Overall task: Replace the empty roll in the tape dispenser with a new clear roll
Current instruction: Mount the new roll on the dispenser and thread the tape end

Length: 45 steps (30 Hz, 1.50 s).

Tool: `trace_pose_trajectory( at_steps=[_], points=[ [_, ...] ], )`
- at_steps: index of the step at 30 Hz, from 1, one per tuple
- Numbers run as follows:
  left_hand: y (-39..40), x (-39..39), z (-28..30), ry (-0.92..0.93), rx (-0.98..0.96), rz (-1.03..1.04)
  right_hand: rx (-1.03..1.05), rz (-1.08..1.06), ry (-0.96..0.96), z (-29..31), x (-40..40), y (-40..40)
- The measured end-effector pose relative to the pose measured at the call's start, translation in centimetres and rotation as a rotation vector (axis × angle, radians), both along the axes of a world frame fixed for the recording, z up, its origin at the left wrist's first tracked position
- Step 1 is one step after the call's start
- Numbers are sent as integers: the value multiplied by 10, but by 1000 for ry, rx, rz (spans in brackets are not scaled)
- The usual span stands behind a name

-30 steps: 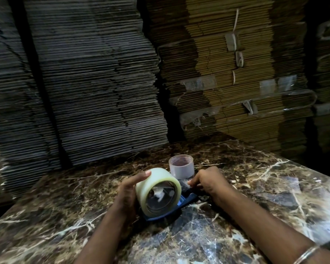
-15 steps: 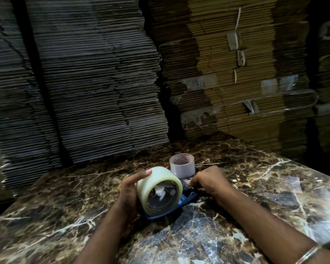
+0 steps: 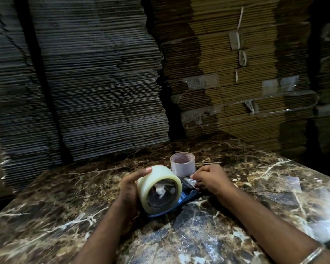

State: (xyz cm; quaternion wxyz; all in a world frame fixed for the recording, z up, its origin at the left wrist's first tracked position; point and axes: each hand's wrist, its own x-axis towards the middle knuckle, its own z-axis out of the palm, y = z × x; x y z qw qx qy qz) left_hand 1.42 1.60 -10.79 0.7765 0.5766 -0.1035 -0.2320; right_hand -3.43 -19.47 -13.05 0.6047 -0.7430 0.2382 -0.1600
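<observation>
**Head view: new roll seated, tape end being led to the front**

Head view shows your left hand [image 3: 131, 189] wrapped around the new clear roll [image 3: 159, 188], fingers curled over its far side and thumb on top, clamped so the roll cannot spin. The roll sits on the hub of the blue tape dispenser [image 3: 187, 197], which lies on its side on the marble desk [image 3: 65, 216]; that gives you a steady base and an open view into the core.

Your right hand [image 3: 211, 179] is just beside the roll at the dispenser's front end, fingertips pinched together on what looks like the loose tape end [image 3: 189, 182]. The film is clear and glints only faintly, so the exact grip is hard to confirm. The 2 hands are close but not touching.

The empty roll [image 3: 183, 164] stands upright on the desk just behind the dispenser, out of the way, so the swap itself looks done. What remains, by my reading, is threading the tape through toward the blade. Keep the left hand braced while you pull, or the film may fold back onto itself.

Stacks of flattened cardboard [image 3: 95, 73] rise behind the desk.
</observation>
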Motion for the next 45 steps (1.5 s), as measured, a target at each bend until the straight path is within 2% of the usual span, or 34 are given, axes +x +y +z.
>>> trace_pose_trajectory(
  at_steps=[4,10,13,15,17,19,21,28,30,33,37,41,45],
  points=[
    [1,1,0,2,5,12,-254,6,22,0,-4,5],
    [1,3,-2,-33,4,13,-391,55,-21,6,-14,10],
    [2,6,-4,-61,-26,30,-425,101,-108,7,-19,12],
    [1,6,-4,-97,-79,44,-372,248,-180,7,-23,13],
    [2,9,-5,-128,-123,99,-307,459,-169,3,-24,10],
    [6,14,-5,-142,-102,150,-417,599,-96,1,-24,7],
    [15,18,-7,-172,-21,170,-491,651,-69,-1,-21,4],
    [45,15,-21,-349,74,-19,-385,629,-84,-2,-14,5],
    [54,15,-26,-434,170,-151,-373,610,-90,-4,-14,6],
    [64,11,-32,-504,324,-214,-387,560,-84,-5,-17,6],
    [61,3,-36,-603,476,-176,-403,542,-74,-5,-22,9],
    [59,-3,-34,-667,505,-63,-471,515,-56,-2,-23,11],
    [61,-3,-32,-705,569,-41,-542,513,-50,-3,-23,12]
  ],
)
